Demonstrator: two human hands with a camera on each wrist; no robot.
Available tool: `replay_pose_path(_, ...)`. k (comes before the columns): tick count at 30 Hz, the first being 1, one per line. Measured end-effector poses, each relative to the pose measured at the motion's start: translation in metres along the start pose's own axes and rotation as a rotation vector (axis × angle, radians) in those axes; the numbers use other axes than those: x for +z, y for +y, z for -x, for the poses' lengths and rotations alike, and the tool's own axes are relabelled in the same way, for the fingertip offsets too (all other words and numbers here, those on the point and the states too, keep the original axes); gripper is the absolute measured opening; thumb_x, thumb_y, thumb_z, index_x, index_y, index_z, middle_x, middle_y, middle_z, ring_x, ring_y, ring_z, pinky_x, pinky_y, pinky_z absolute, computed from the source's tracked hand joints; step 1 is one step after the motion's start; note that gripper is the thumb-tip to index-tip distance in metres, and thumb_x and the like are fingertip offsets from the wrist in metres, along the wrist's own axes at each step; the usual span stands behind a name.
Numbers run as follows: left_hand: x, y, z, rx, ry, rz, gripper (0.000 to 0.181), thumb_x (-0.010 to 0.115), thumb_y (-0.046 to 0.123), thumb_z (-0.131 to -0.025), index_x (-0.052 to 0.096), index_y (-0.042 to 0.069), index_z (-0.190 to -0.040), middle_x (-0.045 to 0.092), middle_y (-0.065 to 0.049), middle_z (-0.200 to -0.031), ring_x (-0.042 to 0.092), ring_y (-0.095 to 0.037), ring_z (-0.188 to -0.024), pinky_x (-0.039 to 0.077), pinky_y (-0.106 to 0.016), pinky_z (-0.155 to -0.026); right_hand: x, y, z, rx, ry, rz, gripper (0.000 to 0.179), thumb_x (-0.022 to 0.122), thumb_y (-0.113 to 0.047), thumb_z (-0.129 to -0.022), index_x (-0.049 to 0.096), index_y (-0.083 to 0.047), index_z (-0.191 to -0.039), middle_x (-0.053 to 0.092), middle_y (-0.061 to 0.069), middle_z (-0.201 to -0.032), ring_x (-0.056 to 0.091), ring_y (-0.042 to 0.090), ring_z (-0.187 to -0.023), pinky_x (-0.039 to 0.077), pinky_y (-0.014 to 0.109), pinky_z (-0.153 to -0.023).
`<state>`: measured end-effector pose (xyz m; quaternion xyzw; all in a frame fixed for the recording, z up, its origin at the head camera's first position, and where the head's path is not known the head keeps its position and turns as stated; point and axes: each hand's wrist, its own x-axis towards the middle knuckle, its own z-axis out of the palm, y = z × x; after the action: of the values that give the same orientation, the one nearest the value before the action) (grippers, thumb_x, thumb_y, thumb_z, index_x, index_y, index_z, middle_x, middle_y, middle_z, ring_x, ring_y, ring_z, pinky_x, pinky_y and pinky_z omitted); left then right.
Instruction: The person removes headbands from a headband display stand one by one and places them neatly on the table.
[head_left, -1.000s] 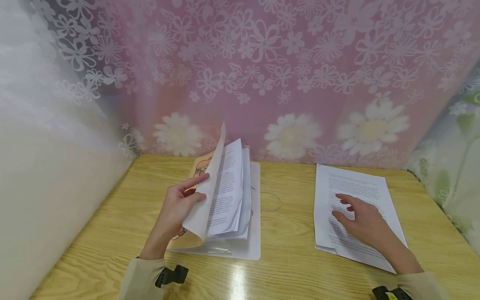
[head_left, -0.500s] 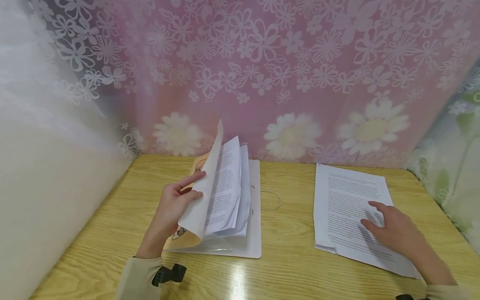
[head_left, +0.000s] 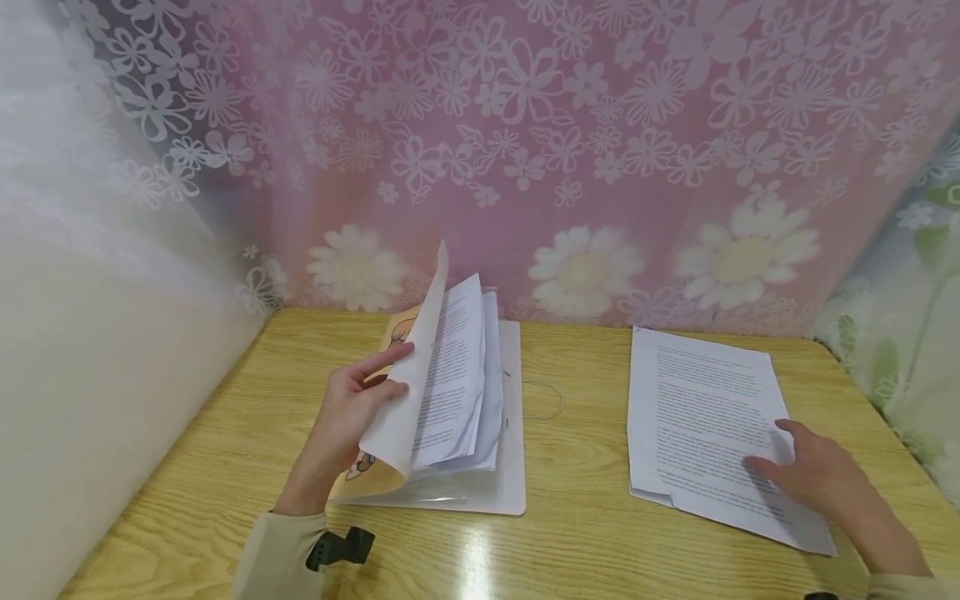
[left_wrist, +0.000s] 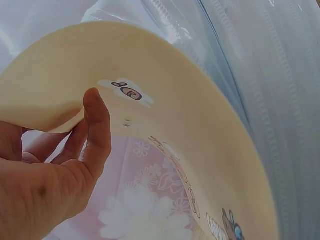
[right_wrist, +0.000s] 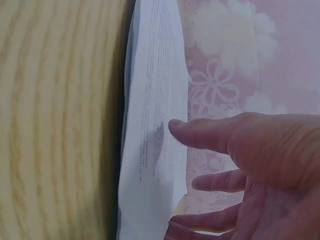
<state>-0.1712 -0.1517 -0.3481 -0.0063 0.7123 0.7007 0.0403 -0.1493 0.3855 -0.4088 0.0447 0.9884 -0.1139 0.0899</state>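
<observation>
Wood-grain counter (head_left: 577,492) before flowered backdrop (head_left: 480,233). At left, folder (head_left: 513,467) of papers (head_left: 453,367), cover (head_left: 405,421) pinched in left grip (head_left: 349,414); probably light, springy, best held by its free edge. At right, printed sheets (head_left: 701,417), right grip (head_left: 821,479) loose by right edge, contact unclear; presumably limp, easily creased.
</observation>
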Motion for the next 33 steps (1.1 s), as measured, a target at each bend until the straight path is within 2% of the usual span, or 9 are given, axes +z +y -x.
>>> replay_pose_path(6,0.002,-0.001,0.000,0.007,-0.012,-0.004,0.048,0.059,0.002,-0.087,0.059,0.022,-0.131,0.059,-0.015,-0.127,0.067,-0.019,-0.086,0.058,-0.037,-0.066,0.002,0.009,-0.008,-0.007,0.027,0.005,0.099,0.070,-0.056,-0.074,0.033,0.019,-0.129,0.040,0.048,-0.121,0.043,0.062,-0.104,0.042,0.063,-0.079)
replay_pose_path(13,0.003,-0.002,0.000,0.026,-0.023,-0.009,0.047,0.058,0.003,-0.087,0.059,0.021,-0.131,0.058,-0.013,-0.129,0.067,-0.019,-0.085,0.058,-0.037,-0.065,0.000,0.017,-0.016,0.042,-0.061,-0.098,0.115,0.072,-0.061,-0.069,0.022,0.017,-0.137,0.026,0.049,-0.130,0.030,0.064,-0.114,0.036,0.068,-0.088)
replay_pose_path(18,0.004,-0.003,-0.001,0.028,-0.026,-0.008,0.047,0.059,0.003,-0.087,0.059,0.021,-0.130,0.057,-0.012,-0.130,0.067,-0.019,-0.085,0.058,-0.037,-0.065,0.002,0.019,-0.014,0.078,-0.080,-0.193,0.118,0.073,-0.059,-0.070,0.014,0.015,-0.141,0.018,0.050,-0.133,0.024,0.064,-0.118,0.033,0.068,-0.091)
replay_pose_path(23,0.004,-0.004,-0.002,0.029,-0.037,-0.001,0.047,0.059,0.002,-0.087,0.059,0.021,-0.131,0.056,-0.010,-0.132,0.067,-0.019,-0.087,0.058,-0.037,-0.066,0.003,0.022,-0.013,0.078,-0.052,-0.213,0.115,0.071,-0.058,-0.073,0.015,0.014,-0.142,0.019,0.050,-0.133,0.024,0.064,-0.118,0.035,0.067,-0.089)
replay_pose_path(26,0.003,-0.004,-0.002,0.031,-0.043,-0.003,0.047,0.058,0.002,-0.087,0.059,0.021,-0.131,0.054,-0.006,-0.134,0.066,-0.019,-0.089,0.058,-0.037,-0.067,0.001,0.026,-0.012,0.070,-0.084,-0.256,0.107,0.065,-0.058,-0.079,0.016,0.013,-0.142,0.020,0.050,-0.133,0.028,0.062,-0.117,0.037,0.064,-0.088)
replay_pose_path(30,0.002,-0.003,-0.002,0.035,-0.045,-0.003,0.047,0.058,0.002,-0.087,0.059,0.020,-0.131,0.051,0.001,-0.138,0.066,-0.019,-0.091,0.057,-0.037,-0.068,-0.002,0.029,-0.011,0.076,-0.129,-0.376,0.088,0.053,-0.048,-0.091,0.017,0.013,-0.144,0.027,0.047,-0.131,0.044,0.049,-0.107,0.048,0.045,-0.078)
replay_pose_path(33,0.001,-0.003,-0.002,0.036,-0.046,0.000,0.047,0.058,0.002,-0.087,0.059,0.020,-0.131,0.052,-0.001,-0.137,0.066,-0.019,-0.091,0.057,-0.038,-0.068,-0.002,0.031,-0.010,0.102,-0.148,-0.499,0.073,0.045,-0.034,-0.097,0.014,0.010,-0.146,0.025,0.044,-0.134,0.048,0.037,-0.103,0.050,0.030,-0.069)
